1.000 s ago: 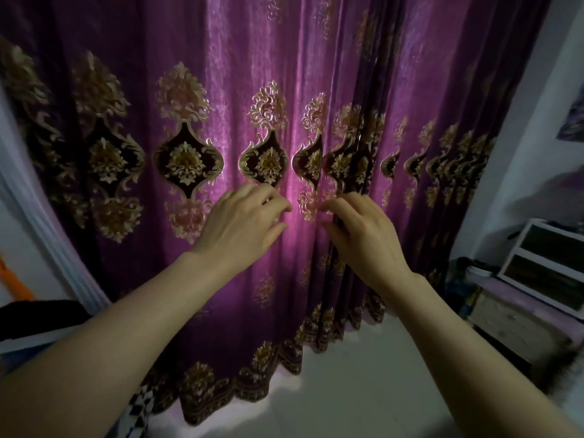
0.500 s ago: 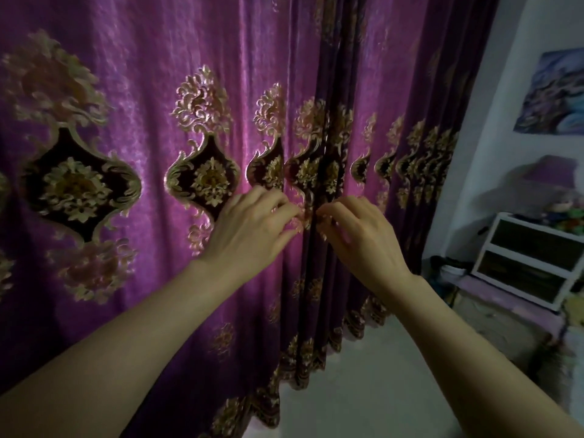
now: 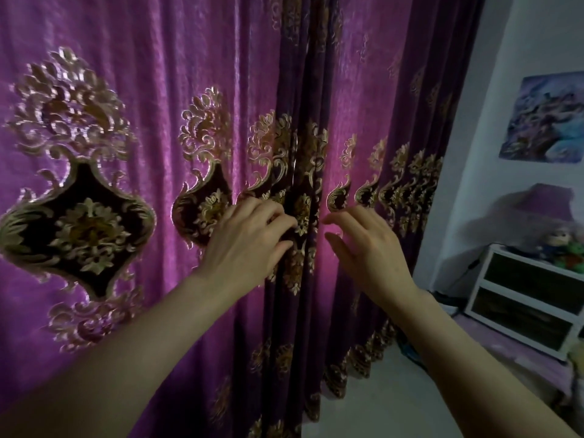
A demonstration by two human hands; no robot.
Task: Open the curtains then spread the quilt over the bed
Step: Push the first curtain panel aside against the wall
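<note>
Purple curtains with gold embroidered medallions hang closed across most of the view. The left panel (image 3: 142,90) and the right panel (image 3: 373,105) meet in a dark fold at the centre. My left hand (image 3: 249,245) rests on the left panel beside that fold, fingers curled against the fabric. My right hand (image 3: 366,248) is just right of the fold, fingers spread, thumb out, touching or nearly touching the right panel. Neither hand visibly grips cloth. No bed or quilt is in view.
A white wall (image 3: 493,121) stands right of the curtains with a picture (image 3: 546,118) on it. A white shelf unit (image 3: 524,298) with toys on top sits at the right. Pale floor (image 3: 379,399) shows below the curtain hem.
The view has closed in on the curtains. My hands, almost touching before, have drawn slightly apart either side of the centre fold.
</note>
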